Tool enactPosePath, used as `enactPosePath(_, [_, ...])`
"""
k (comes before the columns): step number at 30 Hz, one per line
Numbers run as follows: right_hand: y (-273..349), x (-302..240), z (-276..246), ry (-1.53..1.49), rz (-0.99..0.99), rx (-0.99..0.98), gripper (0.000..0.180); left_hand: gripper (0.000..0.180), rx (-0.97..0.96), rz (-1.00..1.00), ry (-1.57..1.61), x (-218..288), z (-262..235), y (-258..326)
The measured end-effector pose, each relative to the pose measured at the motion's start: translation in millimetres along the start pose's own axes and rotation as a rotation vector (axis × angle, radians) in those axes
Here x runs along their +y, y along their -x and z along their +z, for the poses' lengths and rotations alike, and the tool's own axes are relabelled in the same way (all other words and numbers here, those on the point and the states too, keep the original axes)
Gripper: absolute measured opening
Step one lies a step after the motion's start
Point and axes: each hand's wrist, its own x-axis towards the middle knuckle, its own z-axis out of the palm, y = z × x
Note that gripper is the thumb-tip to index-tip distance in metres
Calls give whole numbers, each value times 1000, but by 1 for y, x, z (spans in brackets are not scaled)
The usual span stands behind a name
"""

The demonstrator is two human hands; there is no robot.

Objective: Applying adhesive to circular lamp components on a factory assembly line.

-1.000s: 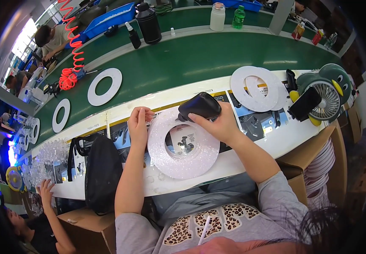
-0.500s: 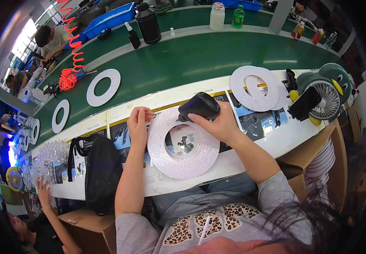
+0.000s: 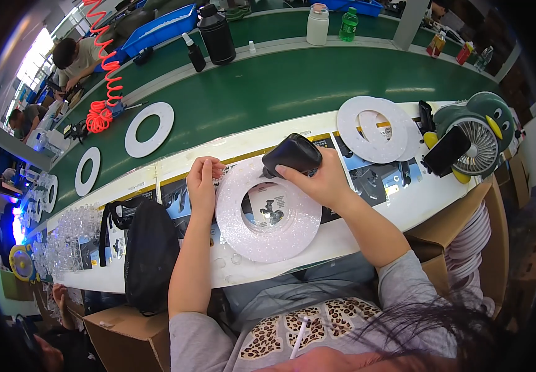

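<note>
A flat white speckled ring lies on the bench in front of me. My right hand is wrapped round a black squeeze bottle, tilted with its nozzle down at the ring's upper edge. Beside the ring's upper left rim is my left hand, its fingers curled together; what they hold, if anything, is hidden. Through the ring's hole shows a printed sheet. Several small clear pieces lie near the ring's lower left.
Left of my arm stand a black bag and a heap of clear plastic parts. Two overlapping white rings and a green fan sit at right. More rings lie on the green belt. A co-worker's hand is lower left.
The rings on the green belt have shifted slightly left. The co-worker's hand at lower left has drawn down from the clear parts. My hands and the bottle stay almost still.
</note>
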Motion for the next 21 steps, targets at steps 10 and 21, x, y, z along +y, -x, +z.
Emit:
enactPosePath(10, [-1, -5, 2, -132, -113, -7, 52, 22, 15, -19, 24, 3, 1, -1])
enactPosePath(21, [10, -12, 13, 10, -202, -142, 43, 22, -3, -25, 17, -2, -2, -1])
